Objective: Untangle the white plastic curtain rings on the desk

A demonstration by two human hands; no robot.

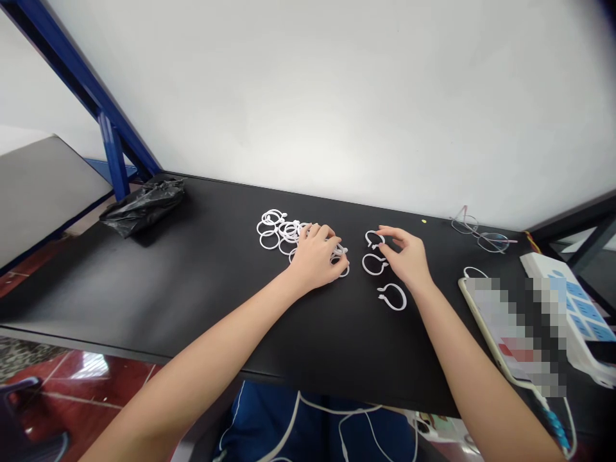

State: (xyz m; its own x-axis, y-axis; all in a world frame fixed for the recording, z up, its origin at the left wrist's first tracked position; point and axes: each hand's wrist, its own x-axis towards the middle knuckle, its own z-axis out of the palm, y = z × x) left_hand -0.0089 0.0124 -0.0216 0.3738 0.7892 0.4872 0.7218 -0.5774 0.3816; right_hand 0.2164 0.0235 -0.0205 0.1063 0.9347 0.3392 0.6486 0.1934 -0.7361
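Note:
My left hand (315,256) rests on the right part of a pile of white open plastic rings (269,239), its fingers apart and curved down over them; the rings under the palm are hidden. To the right, my right hand (405,255) pinches the edge of a white open ring (369,237) between thumb and fingers, at the table surface. Just below that lies a second white ring (373,264), its gap facing right. A third ring (397,300) is nearer to me, with its knobbed ends pointing left.
The black table (206,289) stands against a white wall. At its left end is a crumpled black plastic bag (144,205). On the right are eyeglasses (486,240), a phone (510,340) with a cable, and a white power strip (568,301). White cables hang over my lap.

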